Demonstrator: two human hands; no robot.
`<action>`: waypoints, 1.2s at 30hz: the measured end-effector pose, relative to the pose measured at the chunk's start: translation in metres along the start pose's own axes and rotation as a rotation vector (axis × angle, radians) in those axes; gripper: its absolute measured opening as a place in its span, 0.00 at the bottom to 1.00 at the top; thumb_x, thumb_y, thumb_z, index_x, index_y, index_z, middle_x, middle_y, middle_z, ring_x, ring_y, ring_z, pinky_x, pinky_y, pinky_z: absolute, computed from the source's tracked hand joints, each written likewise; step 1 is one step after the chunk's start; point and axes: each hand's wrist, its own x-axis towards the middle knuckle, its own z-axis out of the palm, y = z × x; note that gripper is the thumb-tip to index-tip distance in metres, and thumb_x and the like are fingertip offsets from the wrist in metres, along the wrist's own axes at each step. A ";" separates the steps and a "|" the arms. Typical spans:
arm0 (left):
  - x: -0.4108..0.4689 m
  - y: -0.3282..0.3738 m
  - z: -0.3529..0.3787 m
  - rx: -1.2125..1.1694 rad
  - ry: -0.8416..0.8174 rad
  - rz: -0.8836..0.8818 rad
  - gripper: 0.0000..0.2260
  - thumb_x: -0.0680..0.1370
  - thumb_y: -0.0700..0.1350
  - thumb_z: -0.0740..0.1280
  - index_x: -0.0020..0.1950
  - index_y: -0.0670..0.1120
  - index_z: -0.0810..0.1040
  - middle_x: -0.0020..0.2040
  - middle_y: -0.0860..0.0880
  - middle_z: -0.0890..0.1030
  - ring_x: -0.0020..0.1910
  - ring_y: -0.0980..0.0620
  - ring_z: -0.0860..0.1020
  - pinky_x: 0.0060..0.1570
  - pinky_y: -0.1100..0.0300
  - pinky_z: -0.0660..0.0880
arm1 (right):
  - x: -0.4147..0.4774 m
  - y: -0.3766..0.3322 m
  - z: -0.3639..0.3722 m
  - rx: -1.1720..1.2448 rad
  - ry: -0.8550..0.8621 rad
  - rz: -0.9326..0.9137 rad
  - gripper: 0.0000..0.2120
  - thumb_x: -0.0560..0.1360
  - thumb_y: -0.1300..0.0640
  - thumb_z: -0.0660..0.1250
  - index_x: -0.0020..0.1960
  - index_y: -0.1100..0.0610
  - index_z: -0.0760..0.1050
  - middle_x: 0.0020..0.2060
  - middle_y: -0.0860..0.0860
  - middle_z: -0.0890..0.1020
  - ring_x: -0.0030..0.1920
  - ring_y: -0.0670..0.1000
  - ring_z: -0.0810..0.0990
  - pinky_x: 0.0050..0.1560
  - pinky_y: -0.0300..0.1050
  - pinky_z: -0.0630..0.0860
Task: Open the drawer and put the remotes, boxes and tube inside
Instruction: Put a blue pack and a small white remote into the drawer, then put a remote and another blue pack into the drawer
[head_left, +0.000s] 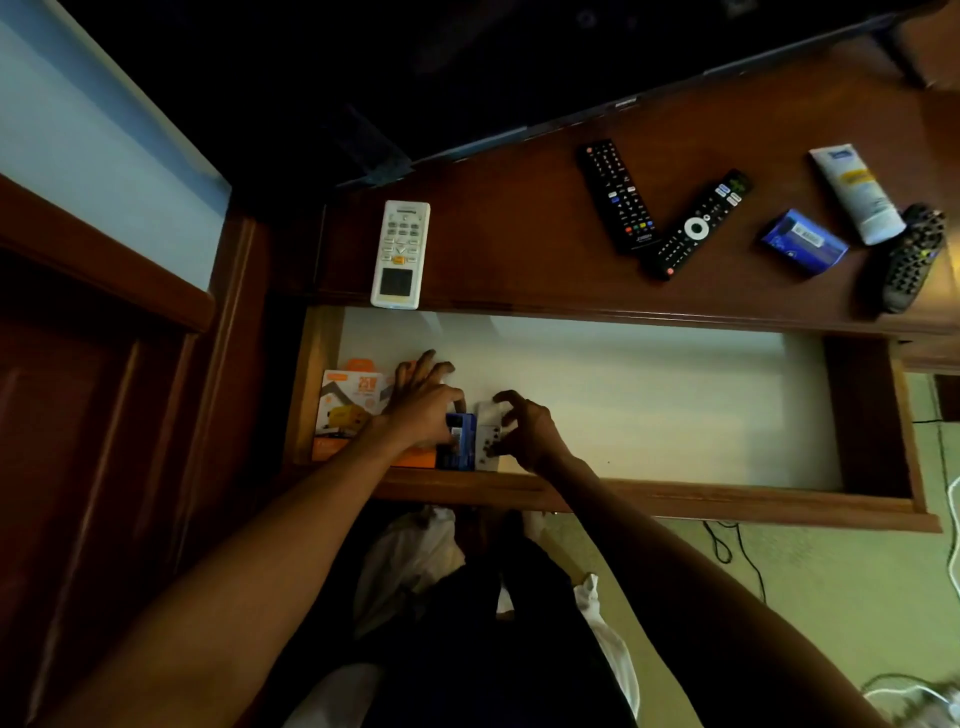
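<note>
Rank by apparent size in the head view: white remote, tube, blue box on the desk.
1. white remote
2. tube, close to the remote; wide-angle distortion near the edge makes this order unsure
3. blue box, clearly smallest

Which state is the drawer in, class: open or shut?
Open. The drawer is pulled out below the cabinet top, its pale lining exposed, and both hands, left hand and right hand, reach inside among boxes.

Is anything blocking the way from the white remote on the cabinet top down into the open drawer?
Nothing visible does. The white remote lies at the cabinet top's front edge, directly above the open drawer. The drawer floor just below it is bare; both hands, left and right, and the boxes sit nearer the drawer's front.
</note>
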 end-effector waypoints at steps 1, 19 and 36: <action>-0.001 0.001 0.001 0.002 0.007 -0.002 0.21 0.66 0.56 0.76 0.57 0.55 0.80 0.78 0.47 0.58 0.78 0.41 0.43 0.73 0.38 0.47 | -0.001 -0.001 0.000 0.004 -0.006 0.004 0.33 0.64 0.66 0.77 0.66 0.55 0.70 0.53 0.58 0.81 0.48 0.54 0.80 0.45 0.47 0.81; 0.015 0.135 -0.129 -0.404 0.372 0.328 0.13 0.79 0.56 0.63 0.61 0.54 0.77 0.57 0.55 0.78 0.50 0.56 0.78 0.48 0.56 0.78 | -0.074 -0.002 -0.216 -0.072 0.319 -0.103 0.11 0.71 0.53 0.74 0.52 0.55 0.80 0.42 0.49 0.85 0.40 0.46 0.81 0.49 0.50 0.80; 0.208 0.302 -0.211 -0.349 0.315 0.027 0.32 0.77 0.47 0.71 0.78 0.51 0.61 0.70 0.41 0.68 0.72 0.42 0.65 0.70 0.51 0.63 | 0.019 0.061 -0.419 -0.517 0.325 -0.072 0.39 0.69 0.45 0.73 0.75 0.53 0.62 0.64 0.60 0.76 0.61 0.63 0.77 0.58 0.55 0.77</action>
